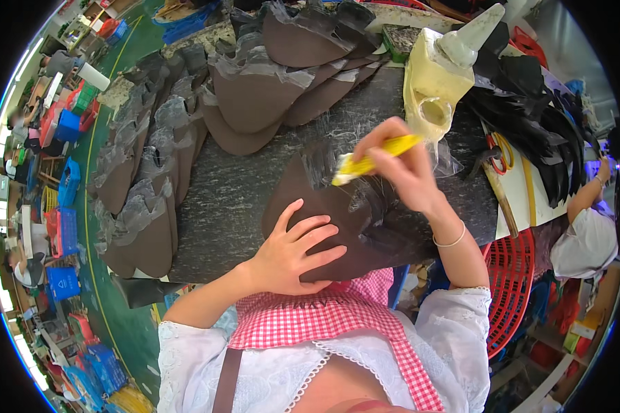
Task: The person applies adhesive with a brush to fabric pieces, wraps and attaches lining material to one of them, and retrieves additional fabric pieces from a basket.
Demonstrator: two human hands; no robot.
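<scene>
A dark brown, rounded shoe-part piece [282, 199] lies before me on the black worktop [217, 206]. My left hand [302, 248] rests flat on it, fingers spread. Over its upper part, my right hand [403, 168] grips a yellow glue brush [382, 155], its pale tip pointing left and down at the piece. Wet-looking streaks show on the piece around the tip. Beyond my right hand stands a cream plastic glue container [430, 79] with a cut-out opening and a large nozzle, crusted with dried glue.
Overlapping brown pieces with glue-smeared edges [255, 89] cover the back of the worktop, and more [148, 227] line its left side. At right are black strips [530, 124], scissors with red handles [497, 153] and a red basket [513, 289]. Another person [585, 241] works at far right.
</scene>
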